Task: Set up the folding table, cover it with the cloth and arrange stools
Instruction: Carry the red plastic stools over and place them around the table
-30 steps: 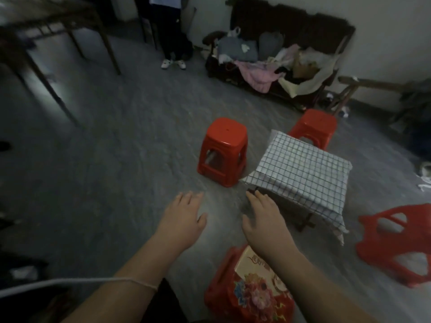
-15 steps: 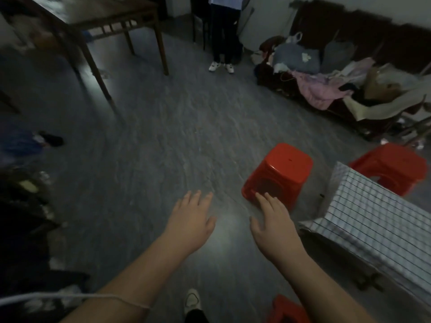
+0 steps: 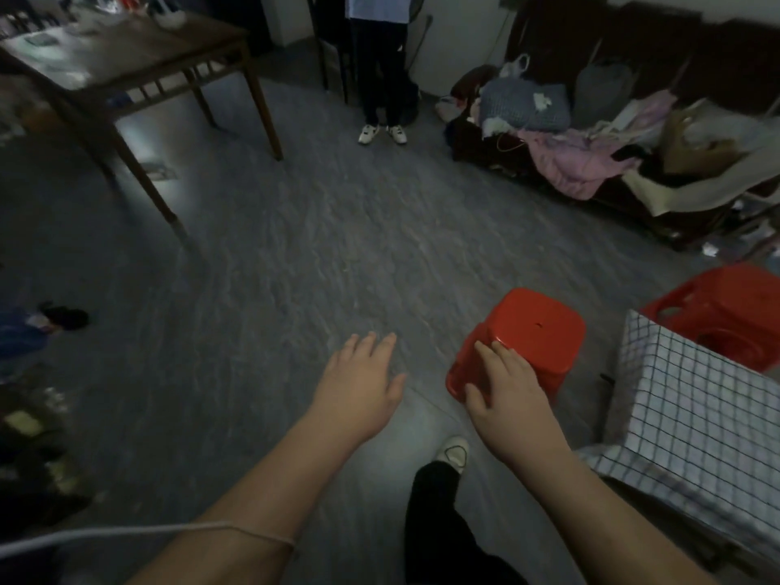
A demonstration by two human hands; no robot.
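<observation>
Much of the view is dim grey floor [image 3: 316,247], with a heaped sofa [image 3: 591,162] along the far wall. At right the counter [image 3: 717,551] already stands under its checked cloth [image 3: 696,415], so stool arranging looks in hand. The far stool [image 3: 726,314] sits beyond it, the near stool [image 3: 536,331] off its corner. Both hands are spread flat and empty — left hand [image 3: 358,382] over floor, right hand [image 3: 506,394] over the near stool's edge, contact unclear. Next: grip its rim and draw it in.
</observation>
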